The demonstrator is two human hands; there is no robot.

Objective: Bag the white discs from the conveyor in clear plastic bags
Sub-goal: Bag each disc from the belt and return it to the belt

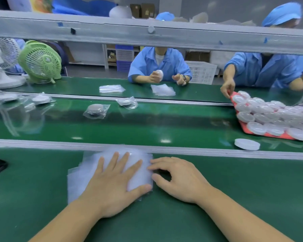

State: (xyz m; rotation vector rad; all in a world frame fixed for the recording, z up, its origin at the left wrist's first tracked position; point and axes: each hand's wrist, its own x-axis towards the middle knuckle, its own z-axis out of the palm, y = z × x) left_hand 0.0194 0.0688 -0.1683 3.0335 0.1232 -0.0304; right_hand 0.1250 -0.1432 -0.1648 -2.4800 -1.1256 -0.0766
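Scanning left to right off the conveyor belt [164,123]. Beyond the belt's far rail at far left: a white fan [0,63], then a green fan [40,62], both standing on the far-side bench.

On the belt, left end: a bagged disc [40,99] lying flat among loose clear film. Further right on the belt, a second bagged disc [95,110] and a third bagged disc [127,102], apart from each other.

Near side of the belt, touching its near rail: a stack of clear bags [80,175], flat on the green bench. The left hand [115,187] lies palm down on the stack, fingers straight and spread apart, pressing it. The right hand [180,179] sits just beside it with fingers curled, thumb and forefinger clamped on the stack's right edge.

Far side of the belt: two small piles of bags [111,88], a worker in a blue coat [159,63] holding a white disc up in one hand, and a white crate [202,71] behind.

On the belt, right part, near its near rail: one loose white disc [247,144], unbagged and flat. Just past it, a red tray [285,136] on the belt's right end, crowded with tray discs [257,127]. A second worker [262,69] on the belt's far side reaches a hand to the tray's far corner.
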